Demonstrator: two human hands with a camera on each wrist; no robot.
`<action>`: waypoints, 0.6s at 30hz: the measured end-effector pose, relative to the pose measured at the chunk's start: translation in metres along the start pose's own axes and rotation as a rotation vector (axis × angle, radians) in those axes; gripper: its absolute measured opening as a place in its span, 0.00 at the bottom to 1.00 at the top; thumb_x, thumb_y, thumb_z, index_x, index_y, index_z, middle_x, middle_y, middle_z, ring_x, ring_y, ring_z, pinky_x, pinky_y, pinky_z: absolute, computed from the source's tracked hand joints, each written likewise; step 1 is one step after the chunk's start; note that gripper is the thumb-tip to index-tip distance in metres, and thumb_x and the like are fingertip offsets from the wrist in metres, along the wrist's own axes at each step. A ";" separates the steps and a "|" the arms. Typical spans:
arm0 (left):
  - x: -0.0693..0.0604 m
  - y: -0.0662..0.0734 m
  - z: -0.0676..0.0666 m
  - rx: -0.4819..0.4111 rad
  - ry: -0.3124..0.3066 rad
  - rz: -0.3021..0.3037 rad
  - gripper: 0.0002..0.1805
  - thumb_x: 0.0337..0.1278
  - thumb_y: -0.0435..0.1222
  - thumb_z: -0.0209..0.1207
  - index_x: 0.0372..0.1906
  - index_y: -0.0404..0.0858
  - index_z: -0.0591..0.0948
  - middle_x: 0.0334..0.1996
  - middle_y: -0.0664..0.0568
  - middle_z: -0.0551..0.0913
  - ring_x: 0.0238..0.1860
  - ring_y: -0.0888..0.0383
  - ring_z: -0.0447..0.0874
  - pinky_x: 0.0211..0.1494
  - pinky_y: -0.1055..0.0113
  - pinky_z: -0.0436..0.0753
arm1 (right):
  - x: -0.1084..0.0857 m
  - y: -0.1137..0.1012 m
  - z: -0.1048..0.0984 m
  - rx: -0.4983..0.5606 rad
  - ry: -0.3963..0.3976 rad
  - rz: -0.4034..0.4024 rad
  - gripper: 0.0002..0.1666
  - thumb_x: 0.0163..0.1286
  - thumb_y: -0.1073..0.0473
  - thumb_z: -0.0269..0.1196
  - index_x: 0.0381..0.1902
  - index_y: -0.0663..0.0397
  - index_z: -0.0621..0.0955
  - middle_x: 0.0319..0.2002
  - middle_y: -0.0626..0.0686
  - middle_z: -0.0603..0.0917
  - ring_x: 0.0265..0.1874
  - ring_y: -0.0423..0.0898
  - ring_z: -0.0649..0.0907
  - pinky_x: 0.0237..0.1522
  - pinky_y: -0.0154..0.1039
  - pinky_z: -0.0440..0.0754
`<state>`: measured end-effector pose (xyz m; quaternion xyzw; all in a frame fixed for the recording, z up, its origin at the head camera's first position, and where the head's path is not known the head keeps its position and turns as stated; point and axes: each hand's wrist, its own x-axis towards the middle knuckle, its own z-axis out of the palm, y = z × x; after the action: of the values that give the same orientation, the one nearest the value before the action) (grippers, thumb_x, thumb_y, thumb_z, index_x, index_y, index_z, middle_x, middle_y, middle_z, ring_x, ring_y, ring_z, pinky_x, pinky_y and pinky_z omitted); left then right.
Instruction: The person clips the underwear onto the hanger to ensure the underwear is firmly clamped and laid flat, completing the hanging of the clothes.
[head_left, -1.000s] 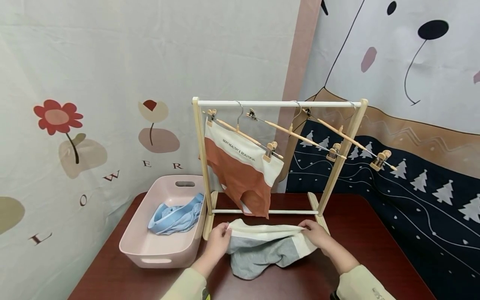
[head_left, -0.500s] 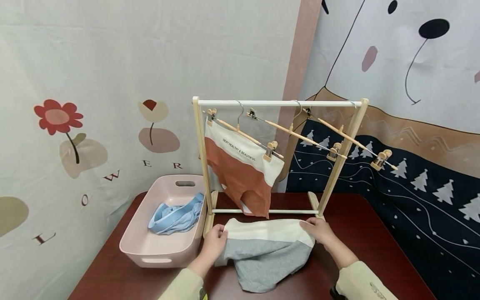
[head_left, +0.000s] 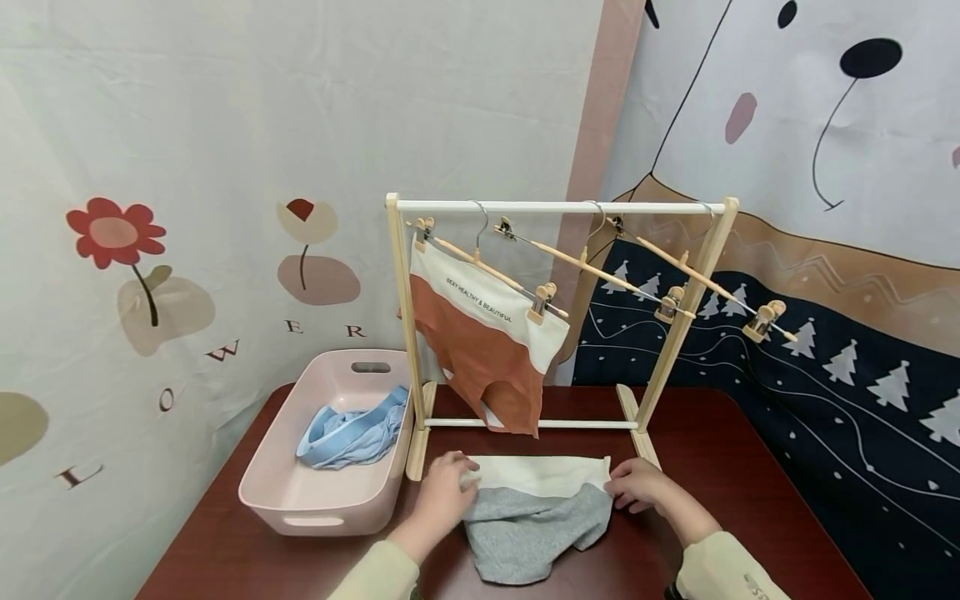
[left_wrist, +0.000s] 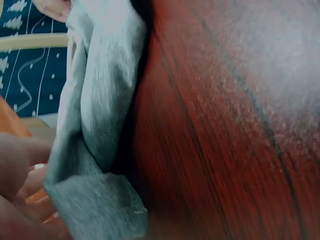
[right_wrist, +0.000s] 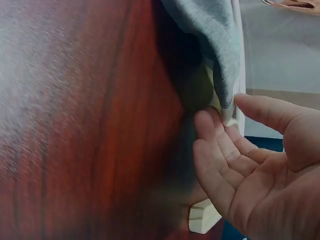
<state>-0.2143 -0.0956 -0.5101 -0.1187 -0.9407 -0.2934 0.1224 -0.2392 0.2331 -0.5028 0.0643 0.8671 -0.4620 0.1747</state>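
"Where the grey-and-cream garment [head_left: 536, 533] lies on the counter [head_left: 720, 450], how does each grip stand?"

"Left grip [head_left: 448, 487]: at the cloth's left end, fingers loose, released. Right grip [head_left: 637, 486]: also released, its fingertips at the right corner of the cream band, the thumb apart from the fingers in the right wrist view."

"And around the cloth?"

"Behind it stands a rack [head_left: 532, 207] with a white top bar and 3 hangers [head_left: 558, 255]. The leftmost hanger carries an orange-and-white garment [head_left: 487, 350], pinned by 2 clips [head_left: 540, 304]."

"What's left of the rack?"

"A pink basket [head_left: 360, 515], just beside the left post, with a pale blue garment [head_left: 356, 433] crumpled inside."
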 end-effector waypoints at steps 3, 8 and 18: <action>-0.005 0.002 0.002 0.061 -0.135 0.069 0.10 0.46 0.31 0.63 0.37 0.33 0.86 0.41 0.42 0.82 0.45 0.43 0.80 0.47 0.53 0.80 | 0.000 0.000 0.005 0.020 -0.002 -0.018 0.14 0.58 0.65 0.63 0.40 0.68 0.77 0.28 0.54 0.83 0.25 0.46 0.84 0.30 0.44 0.82; -0.008 0.001 0.008 0.076 -0.188 0.087 0.09 0.45 0.32 0.64 0.34 0.33 0.86 0.35 0.44 0.80 0.39 0.47 0.77 0.44 0.58 0.77 | 0.001 -0.007 0.013 0.150 -0.023 -0.109 0.17 0.62 0.63 0.61 0.46 0.69 0.76 0.33 0.54 0.82 0.29 0.45 0.82 0.33 0.43 0.82; -0.009 0.004 0.012 -0.055 -0.192 0.014 0.10 0.43 0.32 0.68 0.35 0.34 0.86 0.26 0.53 0.74 0.28 0.60 0.71 0.33 0.67 0.74 | -0.011 -0.033 0.044 0.310 -0.238 -0.255 0.24 0.67 0.59 0.59 0.55 0.71 0.73 0.42 0.54 0.83 0.37 0.42 0.82 0.38 0.40 0.81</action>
<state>-0.2069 -0.0866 -0.5200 -0.1562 -0.9388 -0.3054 0.0307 -0.2269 0.1781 -0.4953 -0.0744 0.7602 -0.6124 0.2040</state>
